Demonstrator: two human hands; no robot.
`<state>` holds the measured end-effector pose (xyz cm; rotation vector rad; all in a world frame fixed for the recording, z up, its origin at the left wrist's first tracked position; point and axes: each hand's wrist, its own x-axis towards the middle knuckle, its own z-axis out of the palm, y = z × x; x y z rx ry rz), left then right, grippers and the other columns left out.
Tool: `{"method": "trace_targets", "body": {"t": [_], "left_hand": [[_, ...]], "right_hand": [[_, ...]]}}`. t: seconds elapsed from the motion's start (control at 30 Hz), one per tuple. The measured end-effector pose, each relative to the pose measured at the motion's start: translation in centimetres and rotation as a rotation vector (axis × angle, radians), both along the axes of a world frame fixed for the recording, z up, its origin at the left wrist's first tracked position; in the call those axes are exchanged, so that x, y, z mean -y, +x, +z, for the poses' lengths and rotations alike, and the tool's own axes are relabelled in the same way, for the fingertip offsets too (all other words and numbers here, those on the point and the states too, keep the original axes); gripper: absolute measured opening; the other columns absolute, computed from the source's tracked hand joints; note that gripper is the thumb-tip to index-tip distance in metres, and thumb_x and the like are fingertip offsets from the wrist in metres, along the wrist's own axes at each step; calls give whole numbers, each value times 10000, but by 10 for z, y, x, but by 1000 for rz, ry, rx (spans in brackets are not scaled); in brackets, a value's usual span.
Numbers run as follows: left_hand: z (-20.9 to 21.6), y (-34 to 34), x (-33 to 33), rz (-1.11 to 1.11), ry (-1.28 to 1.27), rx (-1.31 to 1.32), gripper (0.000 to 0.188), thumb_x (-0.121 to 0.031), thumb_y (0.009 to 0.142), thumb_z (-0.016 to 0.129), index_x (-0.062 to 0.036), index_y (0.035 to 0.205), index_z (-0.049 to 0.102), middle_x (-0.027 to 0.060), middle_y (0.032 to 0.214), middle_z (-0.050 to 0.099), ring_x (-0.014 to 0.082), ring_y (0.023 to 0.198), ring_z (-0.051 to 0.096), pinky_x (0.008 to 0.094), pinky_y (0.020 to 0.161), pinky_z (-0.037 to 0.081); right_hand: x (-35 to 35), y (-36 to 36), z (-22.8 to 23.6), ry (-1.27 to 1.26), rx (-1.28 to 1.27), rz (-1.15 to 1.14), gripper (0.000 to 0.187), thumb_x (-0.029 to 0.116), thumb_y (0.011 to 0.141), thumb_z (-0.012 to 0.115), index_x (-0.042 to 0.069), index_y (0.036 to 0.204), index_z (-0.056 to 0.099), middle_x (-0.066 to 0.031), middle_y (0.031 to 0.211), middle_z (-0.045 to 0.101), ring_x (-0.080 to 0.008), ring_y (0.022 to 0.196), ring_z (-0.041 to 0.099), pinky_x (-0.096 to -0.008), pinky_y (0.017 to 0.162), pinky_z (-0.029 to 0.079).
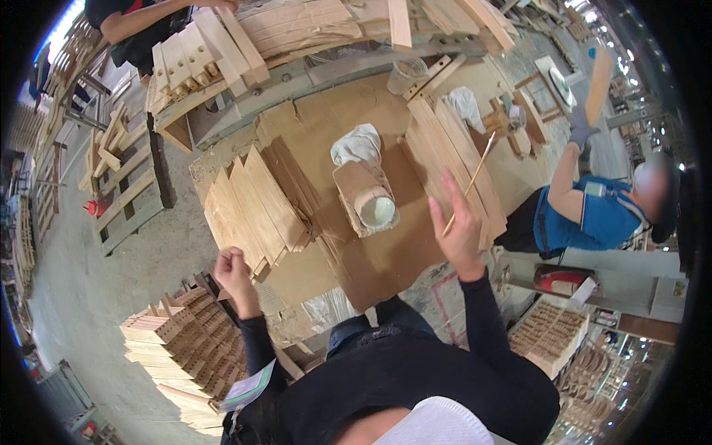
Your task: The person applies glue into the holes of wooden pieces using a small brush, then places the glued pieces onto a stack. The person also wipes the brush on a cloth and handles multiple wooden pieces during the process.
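Observation:
My right hand (458,226) is raised over the cardboard-covered table (386,256) and holds a thin wooden stick (475,174) that slants up to the right. Its fingers are partly spread around the stick. My left hand (231,268) is closed in a fist with nothing visible in it, hovering at the near edge of a fanned row of flat wooden boards (248,204). Between my hands sits a small cardboard tray holding a round tub of pale glue (376,210), with a white rag (357,144) behind it.
More boards (452,152) lie right of the tub. A stack of notched wooden pieces (182,345) stands at lower left. A person in a blue shirt (593,211) works at the right, another in black (133,26) at top left. Pallets (122,178) lie left.

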<state>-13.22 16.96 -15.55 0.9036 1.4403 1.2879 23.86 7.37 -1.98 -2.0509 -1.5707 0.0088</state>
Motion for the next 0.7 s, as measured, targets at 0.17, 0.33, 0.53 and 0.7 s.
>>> {"method": "trace_targets", "body": {"t": [0.17, 0.33, 0.53, 0.7], "left_hand": [[31, 72, 74, 59, -124, 281, 101, -96, 899, 584, -105, 800, 563, -100, 545, 363, -7, 446, 257, 186, 404, 168], [64, 117, 85, -58, -67, 159, 92, -97, 900, 581, -104, 809, 570, -93, 570, 376, -1, 441, 255, 188, 405, 168], [93, 180, 93, -184, -46, 11, 65, -94, 905, 575, -94, 840, 567, -70, 653, 416, 7, 494, 306, 182, 426, 221], [70, 237, 117, -329, -100, 83, 57, -51, 891, 567, -80, 843, 557, -54, 657, 455, 8, 469, 303, 180, 421, 232]], "right_hand": [[20, 80, -43, -146, 77, -9, 600, 173, 815, 657, -14, 1326, 404, -242, 1225, 535, -412, 960, 582, -411, 807, 484], [29, 150, -120, -406, 172, -250, 871, 326, 725, 734, 46, 1415, 281, -194, 1411, 381, -393, 1293, 348, -552, 1030, 285], [40, 167, -159, -132, 59, -339, 1016, 355, 655, 750, 61, 1458, 201, -214, 1445, 315, -415, 1307, 313, -582, 1063, 202], [35, 159, -139, -259, -96, -296, 1120, 293, 619, 786, 25, 1462, 100, -246, 1420, 320, -386, 1282, 361, -563, 1016, 269]]}}
